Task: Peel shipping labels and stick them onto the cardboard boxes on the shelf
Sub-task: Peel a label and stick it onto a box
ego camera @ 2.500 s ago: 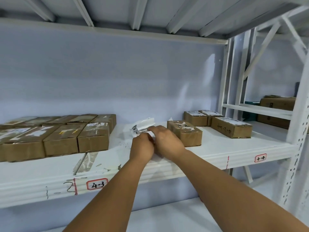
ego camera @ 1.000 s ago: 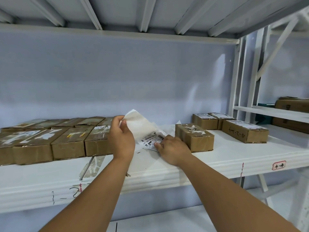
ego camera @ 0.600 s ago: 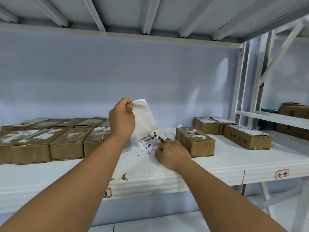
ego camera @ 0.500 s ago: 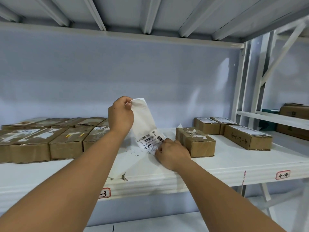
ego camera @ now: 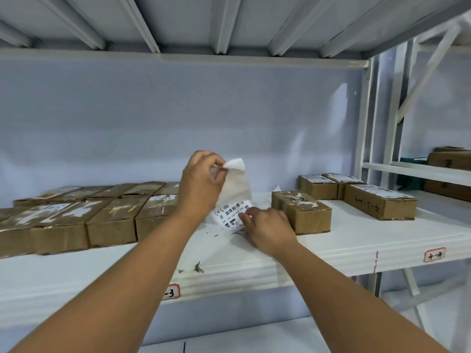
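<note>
My left hand (ego camera: 202,183) is raised above the shelf and pinches the top corner of a white backing sheet (ego camera: 237,182), pulled upward. My right hand (ego camera: 266,230) rests low on the shelf and pinches the barcode shipping label (ego camera: 230,214) at its right edge. The label is still joined to the sheet along its top. A single cardboard box (ego camera: 302,212) stands just right of my right hand. A block of several cardboard boxes (ego camera: 84,215) lies to the left of my left arm.
Three more boxes (ego camera: 356,192) with labels sit further right on the white shelf (ego camera: 356,240). Loose white sheets lie on the shelf under my hands. A shelf upright (ego camera: 367,149) stands at the right, and the upper shelf hangs overhead.
My left hand has lifted the backing sheet from low on the shelf to well above it, peeling it away while my right hand keeps the label down.
</note>
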A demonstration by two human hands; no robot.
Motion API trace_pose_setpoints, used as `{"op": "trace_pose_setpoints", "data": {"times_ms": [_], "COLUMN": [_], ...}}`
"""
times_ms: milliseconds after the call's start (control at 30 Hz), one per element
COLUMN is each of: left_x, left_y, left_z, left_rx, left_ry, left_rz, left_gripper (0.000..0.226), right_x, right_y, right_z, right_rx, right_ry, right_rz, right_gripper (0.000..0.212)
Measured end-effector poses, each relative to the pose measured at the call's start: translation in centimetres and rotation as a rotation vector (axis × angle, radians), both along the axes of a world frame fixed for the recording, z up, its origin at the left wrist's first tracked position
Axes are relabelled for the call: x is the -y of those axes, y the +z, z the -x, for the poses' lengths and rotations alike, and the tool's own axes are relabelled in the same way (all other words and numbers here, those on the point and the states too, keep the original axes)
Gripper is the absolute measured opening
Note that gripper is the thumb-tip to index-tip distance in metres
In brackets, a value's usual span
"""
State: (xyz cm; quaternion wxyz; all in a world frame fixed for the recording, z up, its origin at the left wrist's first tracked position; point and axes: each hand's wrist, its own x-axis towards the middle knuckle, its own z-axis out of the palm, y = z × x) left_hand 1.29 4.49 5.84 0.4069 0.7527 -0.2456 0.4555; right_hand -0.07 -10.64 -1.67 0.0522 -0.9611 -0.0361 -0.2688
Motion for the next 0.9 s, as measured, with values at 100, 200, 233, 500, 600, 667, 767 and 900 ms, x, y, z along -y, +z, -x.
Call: {"op": "trace_pose_setpoints", "data": {"times_ms": [100, 200, 233, 500, 600, 667, 767, 900], "left_x": [0.6, 0.6, 0.6, 1.2, 1.2, 1.0, 1.0, 0.8], "left_y": [-2.9, -5.3, -5.8, -6.4, -6.4, -6.3, -6.6, -6.9], "left_z": [0.2, 0.1, 0.1, 0.2, 0.2, 0.2, -0.1, -0.4], "left_rx": [0.183, 0.386, 0.429, 0.486, 0.451, 0.384, 0.273, 0.138], "left_ry": [0.046, 0.179, 0.211, 0.293, 0.296, 0.304, 0.292, 0.254], "left_rz": [-0.217, -0.491, -0.547, -0.776, -0.757, -0.726, -0.663, -0.487], "left_gripper": [0.006, 0.015, 0.015, 0.014, 0.014, 0.028, 0.037, 0.051], "right_x": [0.2, 0.2, 0.2, 0.7, 0.6, 0.6, 0.8, 1.2], "right_y": [0.2, 0.5, 0.5, 1.7, 1.4, 1.1, 1.0, 0.9], "right_z": [0.5, 0.9, 1.1, 2.4, 2.3, 2.0, 1.6, 1.2], "right_rx": [0.058, 0.069, 0.072, 0.233, 0.182, 0.161, 0.169, 0.163], "right_ry": [0.094, 0.205, 0.242, 0.194, 0.222, 0.237, 0.259, 0.251], "right_rz": [-0.086, -0.182, -0.202, -0.830, -0.839, -0.832, -0.873, -0.992], "right_gripper": [0.048, 0.040, 0.036, 0.048, 0.034, 0.020, 0.027, 0.026]}}
